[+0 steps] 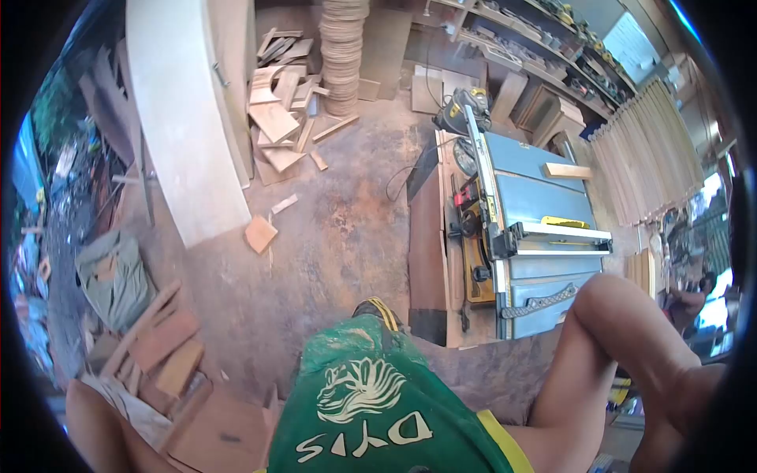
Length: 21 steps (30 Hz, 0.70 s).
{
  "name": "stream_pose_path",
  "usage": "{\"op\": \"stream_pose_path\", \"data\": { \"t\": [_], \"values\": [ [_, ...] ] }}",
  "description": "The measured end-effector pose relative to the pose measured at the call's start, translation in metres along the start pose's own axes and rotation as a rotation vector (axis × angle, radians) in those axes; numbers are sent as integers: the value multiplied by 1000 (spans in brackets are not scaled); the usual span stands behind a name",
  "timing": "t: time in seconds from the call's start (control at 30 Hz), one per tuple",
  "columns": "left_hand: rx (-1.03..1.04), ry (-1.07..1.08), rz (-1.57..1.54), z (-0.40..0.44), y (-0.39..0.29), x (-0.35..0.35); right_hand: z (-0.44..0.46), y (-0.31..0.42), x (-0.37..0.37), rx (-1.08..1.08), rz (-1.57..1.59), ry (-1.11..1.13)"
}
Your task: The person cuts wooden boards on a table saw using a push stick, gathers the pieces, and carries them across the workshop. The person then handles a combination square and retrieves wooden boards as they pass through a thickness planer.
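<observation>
My left arm (102, 426) is bent at the lower left edge, and its hand lies outside the view. On the right, my bent right arm (631, 331) has its elbow raised beside the table saw (544, 205). Only a dim part of my right hand (684, 410) shows at the lower right edge; its fingers are hidden. A grey notched push stick (540, 302) lies on the saw's blue top near that elbow. Behind it sit the metal fence (560, 239), a yellow piece (564, 221) and a small wood block (568, 171).
Wood offcuts (276, 118) are heaped at the back beside a tall stack of round wooden pieces (343, 55). A long pale board (185, 118) leans at left. Curved slats (646, 150) stand behind the saw. Small scraps (260, 234) lie on the floor.
</observation>
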<state>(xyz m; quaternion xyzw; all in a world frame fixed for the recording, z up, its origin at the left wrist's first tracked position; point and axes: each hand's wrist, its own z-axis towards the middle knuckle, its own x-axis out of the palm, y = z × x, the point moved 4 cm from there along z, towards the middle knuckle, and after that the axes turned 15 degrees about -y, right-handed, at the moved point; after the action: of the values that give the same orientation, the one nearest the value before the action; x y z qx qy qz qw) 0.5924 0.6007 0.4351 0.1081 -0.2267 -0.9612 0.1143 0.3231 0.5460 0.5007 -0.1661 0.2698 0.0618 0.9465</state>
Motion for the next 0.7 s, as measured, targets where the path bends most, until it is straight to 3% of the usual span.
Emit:
{"op": "stream_pose_path", "data": {
  "t": [0.27,0.7],
  "values": [
    [21,-38,-169,-93,157,16,-50,-125,39,112,-162,13],
    [51,-68,-319,-187,403,89,-123,-351,31,184,-245,13]
  ]
}}
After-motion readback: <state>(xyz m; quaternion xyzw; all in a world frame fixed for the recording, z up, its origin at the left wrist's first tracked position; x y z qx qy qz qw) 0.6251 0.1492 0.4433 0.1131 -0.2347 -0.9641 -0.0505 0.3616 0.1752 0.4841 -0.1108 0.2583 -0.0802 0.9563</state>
